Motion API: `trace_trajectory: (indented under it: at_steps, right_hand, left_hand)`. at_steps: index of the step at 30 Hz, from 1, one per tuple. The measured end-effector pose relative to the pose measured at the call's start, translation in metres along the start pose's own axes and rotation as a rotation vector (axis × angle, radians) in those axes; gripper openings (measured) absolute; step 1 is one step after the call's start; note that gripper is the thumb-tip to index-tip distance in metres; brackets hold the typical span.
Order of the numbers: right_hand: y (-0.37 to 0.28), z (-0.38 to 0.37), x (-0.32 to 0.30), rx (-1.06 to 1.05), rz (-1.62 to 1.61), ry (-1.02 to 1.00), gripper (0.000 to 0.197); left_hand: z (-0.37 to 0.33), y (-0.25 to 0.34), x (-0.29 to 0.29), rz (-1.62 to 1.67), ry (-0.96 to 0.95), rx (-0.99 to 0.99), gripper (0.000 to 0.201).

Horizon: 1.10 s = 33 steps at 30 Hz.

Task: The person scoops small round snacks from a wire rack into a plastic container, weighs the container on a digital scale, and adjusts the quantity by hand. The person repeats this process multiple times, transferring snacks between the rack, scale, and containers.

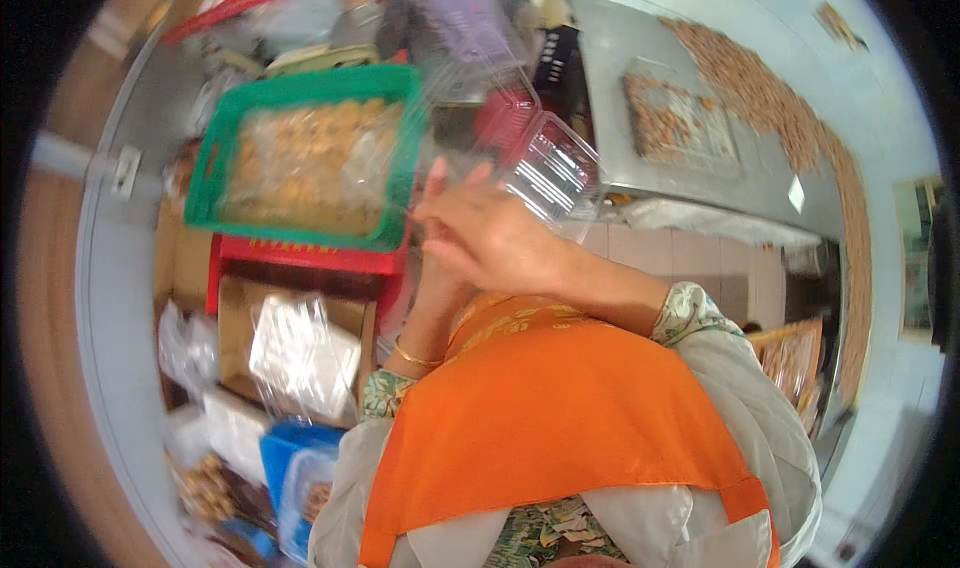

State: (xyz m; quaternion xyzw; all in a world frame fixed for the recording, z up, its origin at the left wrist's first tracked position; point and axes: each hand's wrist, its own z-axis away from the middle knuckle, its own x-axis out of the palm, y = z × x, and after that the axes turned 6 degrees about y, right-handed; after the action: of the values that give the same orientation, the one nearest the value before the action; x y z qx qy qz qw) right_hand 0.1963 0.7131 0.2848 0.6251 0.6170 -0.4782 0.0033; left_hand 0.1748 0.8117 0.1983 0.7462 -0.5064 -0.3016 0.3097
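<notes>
My hands cross in front of the orange apron, both smeared by motion. My right hand [492, 230] lies across my left, its thumb and fingers pointing leftward; what they grip, if anything, is unclear. Most of my left hand [437, 180] is hidden beneath it, with blurred fingertips stretched out and apart beyond. Faint clear plastic shows around those fingertips, too blurred to name. Just right of the hands is a clear plastic container [556, 173] with a ribbed bottom. Close by on the left, a green crate [398, 158] holds light brown food pieces [305, 153] under clear plastic film.
A red crate [310, 256] supports the green one. Below it, a cardboard box [235, 353] holds white plastic-wrapped packs [300, 353]. A blue bin [285, 458] stands lower left. On the right, a steel table [610, 68] carries a clear tray [680, 118] and rows of brown pieces [740, 78].
</notes>
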Motion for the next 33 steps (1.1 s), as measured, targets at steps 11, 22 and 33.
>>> trace_trajectory:
  at_steps: [11,22,33]
  right_hand:
    - [0.052,0.085,-0.139,0.011,0.546,0.378,0.046]
    - [0.110,0.277,-0.259,0.986,-0.051,0.540,0.053]
    - [0.047,0.711,-0.250,2.280,1.236,1.139,0.048]
  left_hand:
    - [-0.009,-0.029,0.095,0.975,-0.190,-0.874,0.053]
    - [-0.017,-0.024,0.240,1.124,-0.467,-1.258,0.048]
    - [-0.050,-0.018,0.401,0.897,-0.696,-1.212,0.049]
